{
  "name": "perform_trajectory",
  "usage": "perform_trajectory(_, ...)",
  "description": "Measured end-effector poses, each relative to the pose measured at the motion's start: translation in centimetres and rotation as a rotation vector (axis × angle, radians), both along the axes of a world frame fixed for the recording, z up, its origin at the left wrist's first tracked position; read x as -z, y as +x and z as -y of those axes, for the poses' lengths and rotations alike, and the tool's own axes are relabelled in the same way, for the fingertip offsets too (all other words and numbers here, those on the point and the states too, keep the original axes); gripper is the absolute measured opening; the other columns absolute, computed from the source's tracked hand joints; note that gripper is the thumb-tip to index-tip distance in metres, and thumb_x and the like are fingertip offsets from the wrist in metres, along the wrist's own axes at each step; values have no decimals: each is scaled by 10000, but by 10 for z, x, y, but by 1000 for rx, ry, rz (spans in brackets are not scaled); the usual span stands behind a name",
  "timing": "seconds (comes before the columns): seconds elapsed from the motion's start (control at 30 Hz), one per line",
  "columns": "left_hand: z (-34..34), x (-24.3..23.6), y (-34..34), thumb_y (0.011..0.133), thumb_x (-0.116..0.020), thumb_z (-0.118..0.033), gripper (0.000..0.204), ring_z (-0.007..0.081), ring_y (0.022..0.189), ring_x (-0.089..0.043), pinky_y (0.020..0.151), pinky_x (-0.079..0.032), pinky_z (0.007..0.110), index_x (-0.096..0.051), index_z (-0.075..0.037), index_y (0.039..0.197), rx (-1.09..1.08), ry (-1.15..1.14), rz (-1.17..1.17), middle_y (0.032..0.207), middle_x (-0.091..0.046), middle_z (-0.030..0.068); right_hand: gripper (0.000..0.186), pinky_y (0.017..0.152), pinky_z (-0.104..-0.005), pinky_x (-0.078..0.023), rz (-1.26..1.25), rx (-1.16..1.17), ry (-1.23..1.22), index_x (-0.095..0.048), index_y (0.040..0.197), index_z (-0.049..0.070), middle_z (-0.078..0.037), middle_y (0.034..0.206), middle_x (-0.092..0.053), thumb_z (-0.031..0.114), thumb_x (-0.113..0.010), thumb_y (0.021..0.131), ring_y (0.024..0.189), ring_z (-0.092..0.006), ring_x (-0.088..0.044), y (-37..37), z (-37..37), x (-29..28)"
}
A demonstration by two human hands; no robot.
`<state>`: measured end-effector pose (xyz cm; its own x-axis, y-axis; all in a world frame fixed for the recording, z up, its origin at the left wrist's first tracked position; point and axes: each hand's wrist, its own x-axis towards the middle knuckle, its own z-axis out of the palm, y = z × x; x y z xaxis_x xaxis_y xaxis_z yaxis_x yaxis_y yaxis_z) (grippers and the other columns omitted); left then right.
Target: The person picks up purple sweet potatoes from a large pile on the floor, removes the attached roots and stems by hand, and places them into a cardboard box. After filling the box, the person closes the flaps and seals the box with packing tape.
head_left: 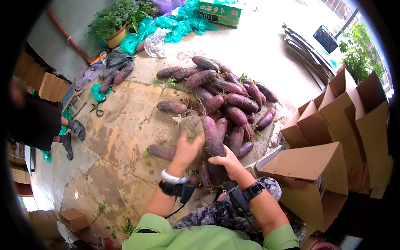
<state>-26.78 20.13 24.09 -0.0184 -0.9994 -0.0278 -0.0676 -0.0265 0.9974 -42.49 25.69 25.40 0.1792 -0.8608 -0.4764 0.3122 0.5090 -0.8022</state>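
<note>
My left hand [188, 146], blurred by motion, grips a grey, cloth-like bundle [189, 124] just left of a large purple radish [212, 135]. My right hand [227, 162] holds that radish upright around its lower part, with the thumb across it. Just beyond lies a heap of purple radishes [237, 102] with roots and a few green sprouts, on flattened, stained cardboard [116, 141]. A loose radish [160, 152] lies left of my left hand, and another [171, 107] lies farther up.
Open cardboard boxes [302, 162] line the right. Flattened sheets [306, 56], a dark crate [325, 38] and a green printed box [218, 16] stand farther back. A potted plant [114, 35], teal bags [141, 35] and scissors [96, 108] are upper left. A person's sandalled foot [77, 130] is at left.
</note>
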Motion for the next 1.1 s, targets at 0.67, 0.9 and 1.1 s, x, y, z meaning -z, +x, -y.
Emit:
perform_trajectory(0.67, -33, 3, 40, 767, -664, -268, 444, 337, 1262, -354, 1037, -270, 476, -577, -73, 1156, 451, -3, 904, 1320, -454, 134, 522, 853, -336, -456, 493, 355, -241, -469, 1177, 48, -59, 1048, -580, 42, -713, 715, 946, -191, -563, -58, -21, -48)
perform_trajectory(0.9, -70, -41, -22, 893, -509, -176, 276, 170, 1016, -496, 886, -375, 287, -569, -20, 1112, 586, 91, 78, 1067, -577, 58, 580, 869, -350, -459, 523, 492, -368, -436, 1204, 53, -67, 1068, -575, -19, -702, 693, 975, -200, -565, -56, -27, -64)
perform_trajectory(1.1, -92, -55, -56, 914, -465, -152, 209, 79, 683, -467, 642, -386, 235, -579, 13, 859, 482, 207, -137, 741, -551, -12, 696, 920, -331, -427, 4, 571, -543, -402, 1234, 26, -73, 1118, -545, 64, -762, 640, 1034, -183, -531, -60, -44, -85)
